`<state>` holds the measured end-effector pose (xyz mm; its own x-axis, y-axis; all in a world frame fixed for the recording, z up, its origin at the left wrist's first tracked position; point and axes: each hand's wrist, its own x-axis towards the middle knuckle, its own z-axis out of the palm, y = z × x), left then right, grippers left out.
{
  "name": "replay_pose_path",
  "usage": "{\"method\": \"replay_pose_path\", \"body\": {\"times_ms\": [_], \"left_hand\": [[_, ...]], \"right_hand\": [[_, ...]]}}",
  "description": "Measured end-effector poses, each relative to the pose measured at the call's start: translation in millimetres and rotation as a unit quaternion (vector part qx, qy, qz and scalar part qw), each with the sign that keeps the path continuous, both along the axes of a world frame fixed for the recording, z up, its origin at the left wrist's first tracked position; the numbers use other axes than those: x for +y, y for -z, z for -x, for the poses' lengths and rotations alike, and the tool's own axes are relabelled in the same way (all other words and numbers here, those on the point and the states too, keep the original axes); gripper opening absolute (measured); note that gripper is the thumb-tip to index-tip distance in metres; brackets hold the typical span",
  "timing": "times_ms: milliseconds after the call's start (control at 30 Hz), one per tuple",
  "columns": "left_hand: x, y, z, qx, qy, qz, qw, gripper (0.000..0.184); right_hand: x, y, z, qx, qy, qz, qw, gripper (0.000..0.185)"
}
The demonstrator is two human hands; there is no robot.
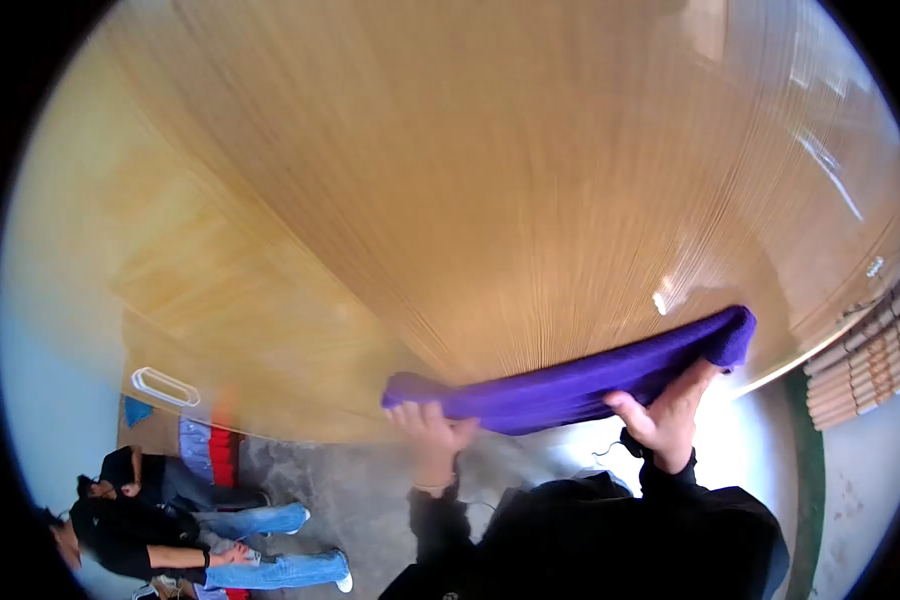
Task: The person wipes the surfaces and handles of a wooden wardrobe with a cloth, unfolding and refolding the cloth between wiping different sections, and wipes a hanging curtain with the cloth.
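Note:
A purple cloth (570, 385) stretches sideways in front of me along the near side of a large glossy brown surface (510, 180) marked by fine lines. Slightly blurred, my left hand (432, 435) is closed on the cloth's left end. My right hand (665, 420) holds its right part, with the thumb apart and the other fingers largely hidden behind a fold. The cloth's raised right end covers the right fingertips.
Two people (120, 520) in dark tops are at the lower left. Near them are a white oval loop (165, 387) and red and lilac fabric (210, 450). Several wooden rollers (860, 385) line the right side, above a green strip (808, 480). Grey floor (320, 475) shows below.

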<state>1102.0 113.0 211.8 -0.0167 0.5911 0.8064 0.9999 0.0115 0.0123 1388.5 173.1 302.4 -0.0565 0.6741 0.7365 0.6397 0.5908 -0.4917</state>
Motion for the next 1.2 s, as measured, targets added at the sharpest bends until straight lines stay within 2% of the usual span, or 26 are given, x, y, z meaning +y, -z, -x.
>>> {"method": "replay_pose_path", "body": {"times_ms": [33,67,100,167,200,267,367,500,533,567,633,667,733,833,933,1000,1033,1067,1100,1133,1167,1200], "left_hand": [[-1,2,13,0.028,0.003,-0.004,1.0,0.075],[-5,-4,21,0.004,-0.01,0.019,1.0,0.073],[-6,-7,32,0.0,0.001,0.03,1.0,0.073],[-6,-10,43,-0.043,-0.031,0.034,0.998,0.072],[-6,-14,45,-0.046,-0.023,0.044,0.998,0.072],[-7,-23,34,-0.147,0.018,0.108,0.983,0.069],[-11,-8,11,-0.171,0.022,0.181,0.968,0.066],[-35,20,-12,-0.193,0.024,0.232,0.953,0.06],[-42,30,-18,-0.207,0.009,0.24,0.948,0.058],[-51,45,-20,-0.22,-0.005,0.251,0.943,0.057],[-69,81,-17,-0.212,-0.038,0.282,0.935,0.057],[-78,91,-14,-0.202,-0.041,0.272,0.94,0.057],[-90,104,-10,-0.171,-0.044,0.291,0.94,0.059],[-87,68,2,-0.176,-0.085,0.253,0.947,0.059],[-52,0,23,-0.13,-0.137,0.168,0.968,0.056],[-29,-53,25,-0.085,-0.182,0.073,0.977,0.055],[-22,-84,17,-0.08,-0.174,0.021,0.981,0.055],[-18,-111,7,-0.075,-0.165,-0.031,0.983,0.055],[-17,-130,-4,-0.064,-0.152,-0.026,0.986,0.055],[-13,-148,-14,-0.06,-0.072,-0.072,0.993,0.058],[-11,-161,-23,-0.06,0.007,-0.117,0.991,0.061],[-15,-163,-41,-0.09,0.023,-0.087,0.992,0.061]], "right_hand": [[-1,-12,5,-0.034,-0.023,-0.008,0.999,0.123],[-5,-29,14,-0.079,-0.026,-0.023,0.996,0.119],[-9,-50,25,-0.124,-0.027,-0.043,0.991,0.108],[-12,-73,51,-0.116,-0.013,-0.116,0.986,0.075],[-13,-77,60,-0.115,-0.014,-0.128,0.985,0.069],[-17,-78,66,-0.117,-0.004,-0.15,0.982,0.053],[-24,-61,66,-0.141,-0.03,-0.157,0.977,0.038],[-28,8,46,-0.185,-0.059,-0.115,0.974,0.029],[-28,28,34,-0.242,-0.054,-0.082,0.965,0.026],[-25,39,29,-0.228,-0.088,-0.116,0.963,0.023],[-20,83,11,-0.279,-0.171,-0.11,0.939,0.02],[-15,118,-1,-0.341,-0.195,-0.049,0.918,0.021],[-15,99,4,-0.31,-0.208,-0.116,0.92,0.021],[-22,87,5,-0.313,-0.208,-0.082,0.923,0.019],[-11,46,10,-0.265,-0.162,-0.166,0.936,0.02],[-5,-7,14,-0.206,-0.103,-0.224,0.947,0.023],[-4,-39,14,-0.167,-0.07,-0.262,0.948,0.025],[-8,-67,9,-0.157,-0.022,-0.231,0.96,0.027],[-10,-85,5,-0.144,0.027,-0.2,0.969,0.03],[0,-93,2,-0.136,0.04,-0.197,0.97,0.03],[10,-101,-1,-0.08,0.074,-0.263,0.959,0.032],[15,-103,-7,-0.028,0.104,-0.326,0.939,0.034]]}}
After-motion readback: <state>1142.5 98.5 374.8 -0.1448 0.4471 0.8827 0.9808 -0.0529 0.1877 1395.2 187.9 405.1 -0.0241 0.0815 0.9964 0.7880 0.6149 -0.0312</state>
